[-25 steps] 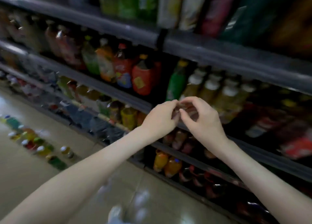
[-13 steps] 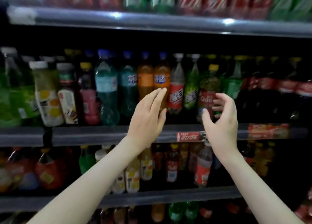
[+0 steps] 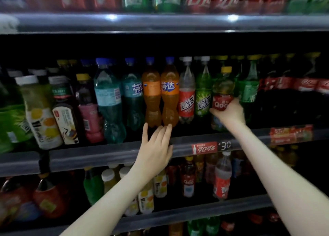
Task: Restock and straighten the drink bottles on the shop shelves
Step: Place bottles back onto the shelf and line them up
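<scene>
Orange soda bottle (image 3: 170, 97) with a blue cap and the label "芬达" stands near the front edge of the middle shelf (image 3: 106, 152), touching a second orange bottle (image 3: 151, 97) on its left. The left hand (image 3: 154, 146) is raised in front of the shelf edge below this pair. Its fingers (image 3: 167, 130) are straight and spread, gripping nothing. The fingertips reach the bases of the two bottles; whether they make contact cannot be determined.

Further right along the same shelf, the right hand (image 3: 228, 112) grips the Qoo bottle (image 3: 222, 91), which has a yellow cap and a red label reading "Qoo". The fingers are curled round its lower body below the label. The bottle stands upright near the front edge.

Between the orange pair and the Qoo bottle stand a red-label bottle (image 3: 186, 100) and a green-label bottle (image 3: 203, 100), both white-capped and marked "醒目". A teal bottle (image 3: 132, 97) left of the orange pair also reads "芬达".

A price tag (image 3: 211, 147) on the shelf's front edge reads "可口可乐" and "¥30". Red-labelled cola bottles (image 3: 306, 84) fill the shelf's right end.
</scene>
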The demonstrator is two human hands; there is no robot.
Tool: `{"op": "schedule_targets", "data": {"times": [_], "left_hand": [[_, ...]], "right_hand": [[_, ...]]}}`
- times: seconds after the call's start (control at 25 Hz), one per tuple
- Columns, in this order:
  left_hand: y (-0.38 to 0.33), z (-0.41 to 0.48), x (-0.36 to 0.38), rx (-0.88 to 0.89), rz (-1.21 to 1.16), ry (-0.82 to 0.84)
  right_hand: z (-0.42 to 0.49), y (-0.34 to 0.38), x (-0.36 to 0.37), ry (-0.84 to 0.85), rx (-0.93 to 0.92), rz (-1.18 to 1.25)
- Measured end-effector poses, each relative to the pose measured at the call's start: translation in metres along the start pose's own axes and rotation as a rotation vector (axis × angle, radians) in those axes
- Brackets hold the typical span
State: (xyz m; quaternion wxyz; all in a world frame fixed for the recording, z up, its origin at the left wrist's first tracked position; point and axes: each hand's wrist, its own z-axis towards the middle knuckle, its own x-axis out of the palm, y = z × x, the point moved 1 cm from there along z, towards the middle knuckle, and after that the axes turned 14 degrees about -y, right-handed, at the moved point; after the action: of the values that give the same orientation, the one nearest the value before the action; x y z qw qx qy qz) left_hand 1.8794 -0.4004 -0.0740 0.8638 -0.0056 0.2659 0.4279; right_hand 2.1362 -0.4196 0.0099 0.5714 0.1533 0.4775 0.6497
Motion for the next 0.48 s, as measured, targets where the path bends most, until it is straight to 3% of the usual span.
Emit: {"op": "schedule_targets", "data": {"times": [0.28, 0.36, 0.48], "left_hand": [[-0.002, -0.055, 0.011, 0.014, 0.028, -0.075], [-0.008, -0.076, 0.017, 0.025, -0.022, -0.100], [-0.027, -0.125, 0.025, 0.081, -0.241, -0.029]], "right_hand": [[-0.081, 0.001, -0.044, -0.290, -0.212, 0.313], [-0.110, -0.013, -0.054, -0.225, -0.272, 0.363], [-0.161, -0.057, -0.039, 0.091, -0.101, 0.433]]}}
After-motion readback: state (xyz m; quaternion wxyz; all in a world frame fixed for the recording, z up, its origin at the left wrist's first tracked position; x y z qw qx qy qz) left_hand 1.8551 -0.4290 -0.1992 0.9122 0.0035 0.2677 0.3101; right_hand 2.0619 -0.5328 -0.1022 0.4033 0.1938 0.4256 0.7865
